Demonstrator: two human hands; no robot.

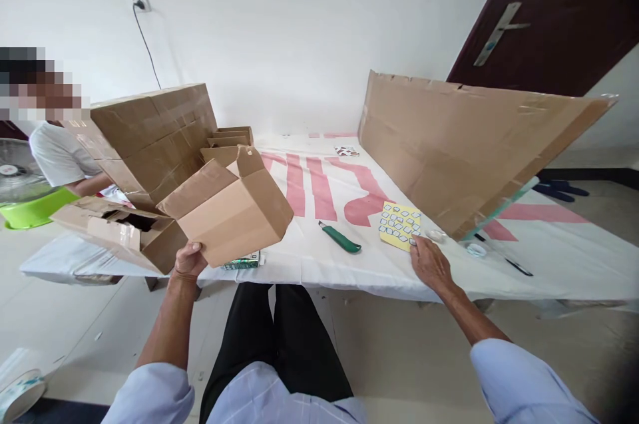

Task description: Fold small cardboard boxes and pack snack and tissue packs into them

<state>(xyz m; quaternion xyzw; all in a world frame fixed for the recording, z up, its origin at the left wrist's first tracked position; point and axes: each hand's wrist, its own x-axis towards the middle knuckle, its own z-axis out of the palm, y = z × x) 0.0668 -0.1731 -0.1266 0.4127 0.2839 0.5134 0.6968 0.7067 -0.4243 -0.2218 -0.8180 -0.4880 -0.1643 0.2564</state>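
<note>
My left hand (188, 260) grips the lower corner of a small open cardboard box (234, 211) and holds it tilted above the table's near edge, flaps open. My right hand (430, 261) rests on the white cloth-covered table (319, 257), its fingertips pinched at the corner of a yellow sticker sheet (399, 225) covered with small labels. A green utility knife (340, 237) lies between my two hands.
A large cardboard sheet (464, 144) stands on edge at the right. Big and small cardboard boxes (150, 138) crowd the left. A small green-white carton (242, 263) lies under the held box. Tape rolls (475, 249) and a pen (514, 266) lie right. Another person (60, 151) sits at far left.
</note>
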